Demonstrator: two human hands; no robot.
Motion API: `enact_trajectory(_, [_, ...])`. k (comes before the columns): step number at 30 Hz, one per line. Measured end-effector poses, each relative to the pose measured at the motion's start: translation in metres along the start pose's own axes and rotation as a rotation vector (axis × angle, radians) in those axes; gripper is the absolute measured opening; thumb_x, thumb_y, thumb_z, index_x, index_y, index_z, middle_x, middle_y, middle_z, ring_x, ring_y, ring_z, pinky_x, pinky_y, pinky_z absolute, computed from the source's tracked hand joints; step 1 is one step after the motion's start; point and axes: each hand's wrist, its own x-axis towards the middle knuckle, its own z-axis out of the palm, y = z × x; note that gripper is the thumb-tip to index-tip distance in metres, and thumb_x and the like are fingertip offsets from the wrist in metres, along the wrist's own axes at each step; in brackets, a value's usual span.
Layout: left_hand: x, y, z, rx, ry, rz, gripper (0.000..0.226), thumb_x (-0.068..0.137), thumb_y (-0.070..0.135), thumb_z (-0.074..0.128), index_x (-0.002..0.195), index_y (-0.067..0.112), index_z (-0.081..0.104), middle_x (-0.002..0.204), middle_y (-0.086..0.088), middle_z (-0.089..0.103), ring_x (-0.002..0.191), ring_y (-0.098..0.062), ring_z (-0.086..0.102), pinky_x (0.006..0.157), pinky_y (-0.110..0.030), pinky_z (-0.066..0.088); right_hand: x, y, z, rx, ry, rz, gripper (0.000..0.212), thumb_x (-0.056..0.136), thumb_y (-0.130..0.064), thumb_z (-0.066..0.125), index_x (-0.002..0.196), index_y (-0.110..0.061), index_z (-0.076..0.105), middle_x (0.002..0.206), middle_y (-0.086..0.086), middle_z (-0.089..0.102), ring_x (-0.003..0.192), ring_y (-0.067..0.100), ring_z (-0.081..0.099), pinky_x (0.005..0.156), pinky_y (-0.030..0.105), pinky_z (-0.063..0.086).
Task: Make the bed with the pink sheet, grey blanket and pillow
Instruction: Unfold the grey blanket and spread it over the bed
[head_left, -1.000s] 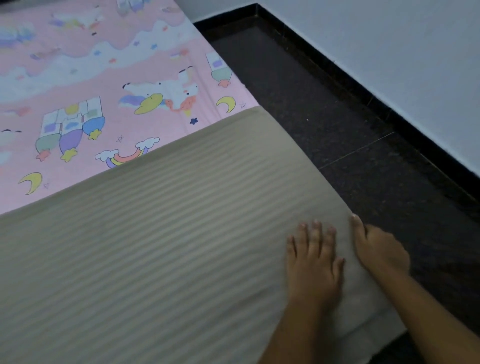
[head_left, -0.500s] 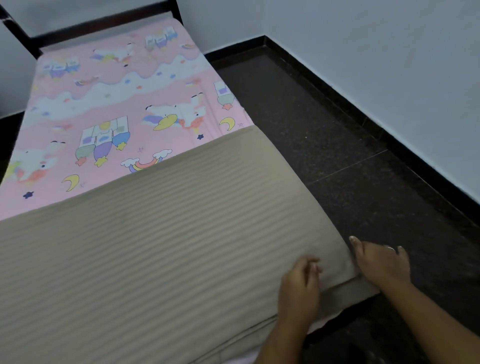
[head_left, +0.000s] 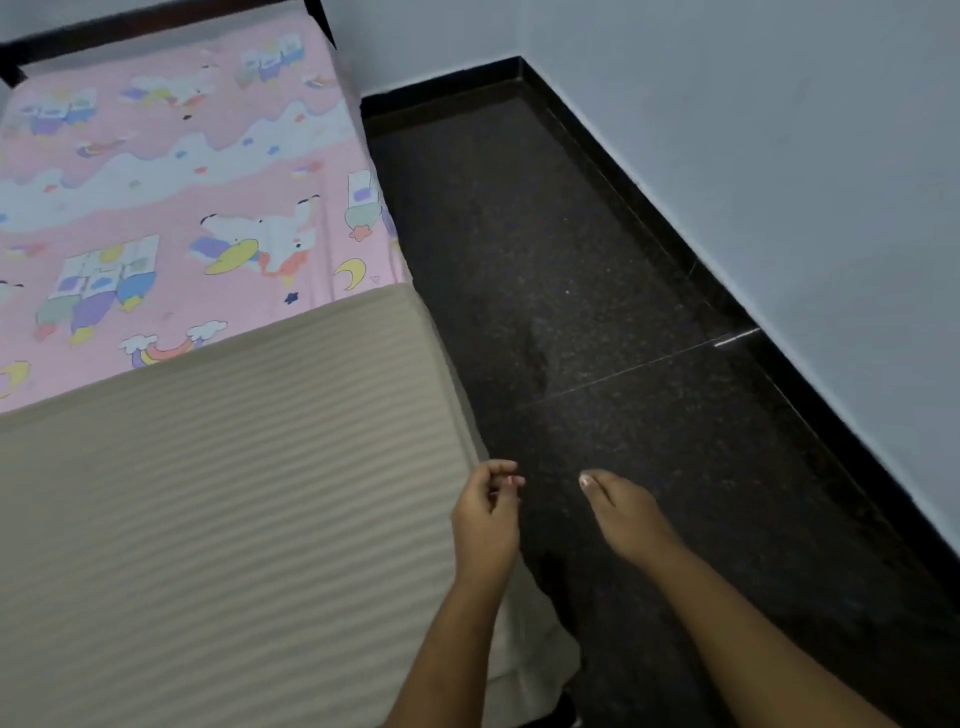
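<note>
Head view: at the far left the pink sheet (head_left: 171, 197), printed with clouds, moons, rainbows and cartoon figures, lies flat over the far part of the bed, reaching up to the dark bed frame (head_left: 130, 26) at the top edge. Nearer the camera, the grey blanket (head_left: 223, 493), ribbed in fine parallel stripes, is spread over the near part of the bed on top of the sheet. Its far edge runs straight across the sheet, climbing toward the right, and its right side folds over the bed's edge and hangs down toward the floor. The blanket lies smooth, with no bunching that shows. Just right of that folded edge the left hand (head_left: 485, 519) hovers, its forearm crossing the blanket's near right corner. Its fingers (head_left: 511, 480) are loosely curled toward the thumb with nothing between them, and they do not appear to touch the blanket. A little further right, apart from the left, the right hand (head_left: 628, 514) is held over the floor, relaxed and holding nothing, thumb stretched forward; its other fingers are mostly hidden behind the hand. Under and beyond both hands lies the dark speckled floor (head_left: 597, 260), bordered by a black skirting (head_left: 649, 218) and, at the far right, a pale wall (head_left: 779, 130).
</note>
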Motion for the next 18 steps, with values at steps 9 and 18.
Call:
enact_trajectory(9, [0.085,0.042,-0.005,-0.062,0.228,-0.019,0.021,0.094,0.004,0.048,0.095,0.021,0.059,0.095,-0.005,0.066,0.084,-0.017,0.06,0.067,-0.023,0.045,0.079,-0.072,-0.026,0.07,-0.152,-0.16,0.04,0.101,-0.034,0.038,0.135,-0.017,0.051,0.137,0.004,0.052,0.126,0.019,0.047,0.107,0.03,0.035])
enact_trajectory(18, [0.233,0.081,-0.014,0.006,0.481,-0.014,0.013,0.093,0.01,0.053,0.098,0.019,0.062,0.091,0.009,0.063,0.088,-0.011,0.06,0.079,-0.025,0.05,0.235,-0.165,-0.049,0.104,-0.238,-0.21,0.035,0.101,-0.027,0.043,0.131,-0.015,0.054,0.133,0.004,0.054,0.123,0.019,0.048,0.1,0.027,0.036])
